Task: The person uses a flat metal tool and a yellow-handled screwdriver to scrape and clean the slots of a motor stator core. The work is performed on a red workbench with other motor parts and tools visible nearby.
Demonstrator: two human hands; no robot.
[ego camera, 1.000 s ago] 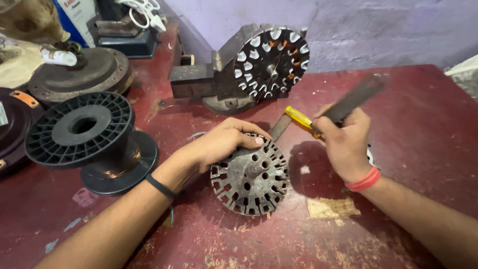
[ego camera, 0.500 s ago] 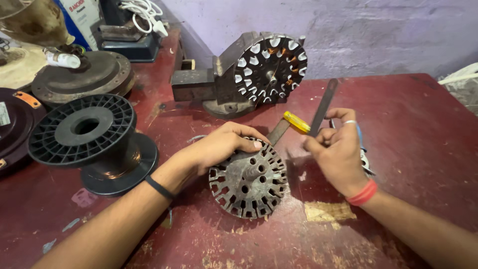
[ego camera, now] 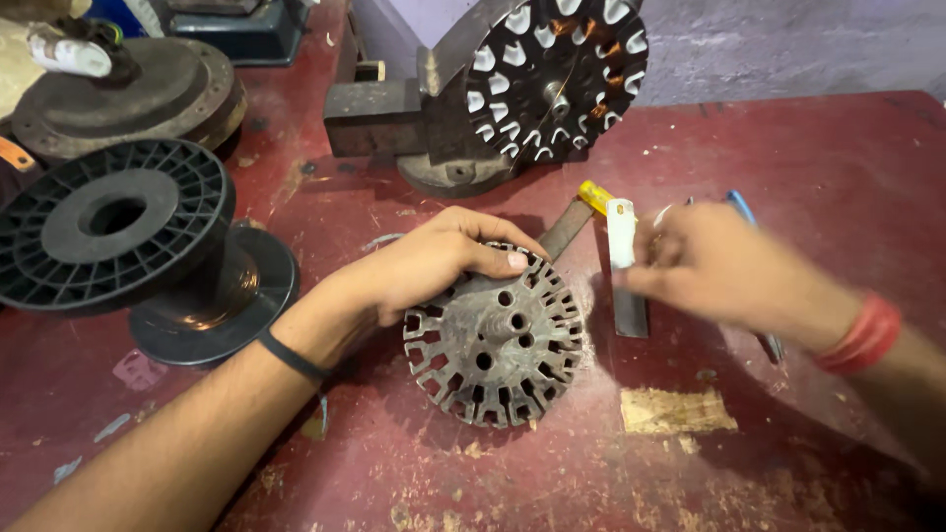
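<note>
Centre of frame: my left hand [ego camera: 424, 271] curls its fingers over the rim of the slotted metal core [ego camera: 493, 340] to steady it flat on the red bench [ego camera: 808, 148], while my blurred right hand [ego camera: 724, 271] pinches a white strip [ego camera: 621, 232].

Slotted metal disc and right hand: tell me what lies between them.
In the head view, a flat metal file lies on the red table between the slotted metal disc and the right hand. A white strip overlaps it.
</note>
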